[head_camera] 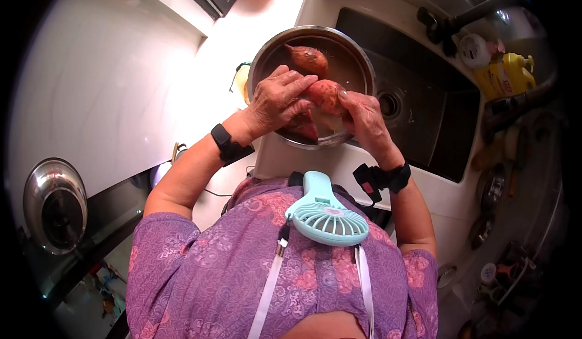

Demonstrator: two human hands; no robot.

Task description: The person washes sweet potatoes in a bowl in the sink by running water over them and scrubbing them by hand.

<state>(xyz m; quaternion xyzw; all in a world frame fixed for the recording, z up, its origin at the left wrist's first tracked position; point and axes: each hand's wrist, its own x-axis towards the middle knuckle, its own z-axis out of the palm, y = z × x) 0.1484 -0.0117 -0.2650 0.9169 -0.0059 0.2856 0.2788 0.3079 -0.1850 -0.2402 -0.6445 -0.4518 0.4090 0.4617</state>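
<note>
My left hand (277, 100) and my right hand (365, 114) hold a wet, reddish sweet potato (325, 95) between them, above a round metal basin (369, 73). The fingers of the left hand lie over its left end; the right thumb and fingers grip its right end. Murky water stands in the basin. Another sweet potato (309, 60) lies near the basin's far side, and a further one (303, 127) is partly hidden beneath my left hand. The basin rests on the counter at the sink's left edge.
A dark sink (418, 79) with a drain lies to the right, with a faucet (477, 14) over its far side. A yellow pump bottle (507, 76) stands behind it. A pale blue handheld fan (331, 220) hangs at my chest. A metal bowl (55, 205) sits far left.
</note>
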